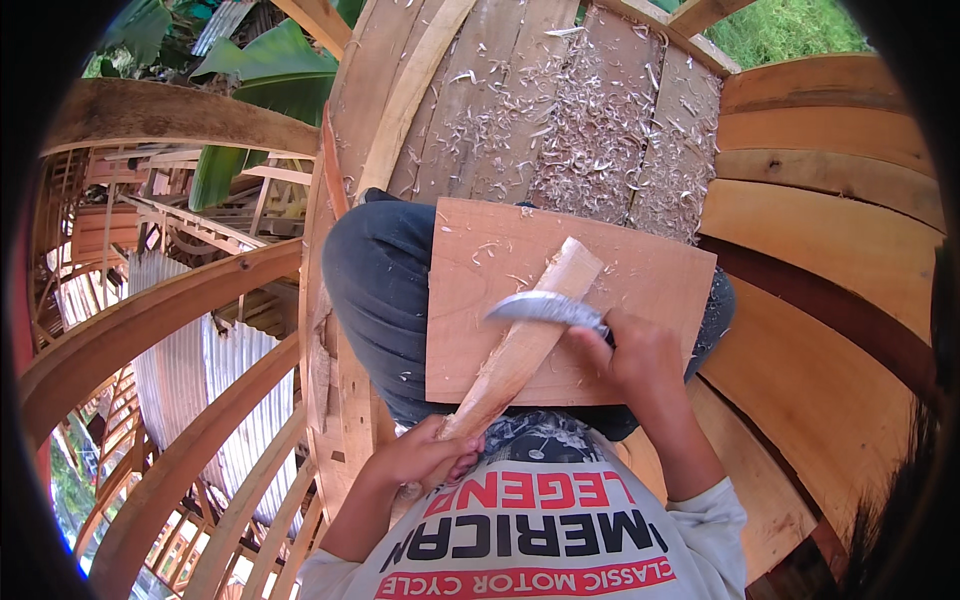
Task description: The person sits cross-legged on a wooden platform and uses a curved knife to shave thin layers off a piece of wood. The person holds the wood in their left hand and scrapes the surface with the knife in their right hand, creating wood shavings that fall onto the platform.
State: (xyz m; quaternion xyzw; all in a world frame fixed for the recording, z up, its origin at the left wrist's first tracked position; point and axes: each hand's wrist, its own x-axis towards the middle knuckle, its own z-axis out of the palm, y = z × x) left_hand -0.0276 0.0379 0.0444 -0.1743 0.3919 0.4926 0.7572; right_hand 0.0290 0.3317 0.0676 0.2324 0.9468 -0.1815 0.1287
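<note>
A long pale piece of wood [515, 355] slants across a flat wooden board [640, 250] that lies over my lap. My left hand [437, 455] is wrapped round the near, narrower end of the wood, close to my shirt. In my right hand [640, 358] is a knife [540, 308] with a curved metal blade; its handle is hidden by my fingers. The blade crosses over the wood's middle and points left. The far end of the wood is wider and cut flat, near the board's upper part. A few small shavings are on the board.
Wood shavings [600, 150] are scattered thickly over the plank floor [490, 110] ahead. On the right rises a wall of horizontal planks [800, 205]. Wooden rails [170, 320] run along the left, with corrugated metal sheets [235, 390] and banana leaves [280, 65] beyond them.
</note>
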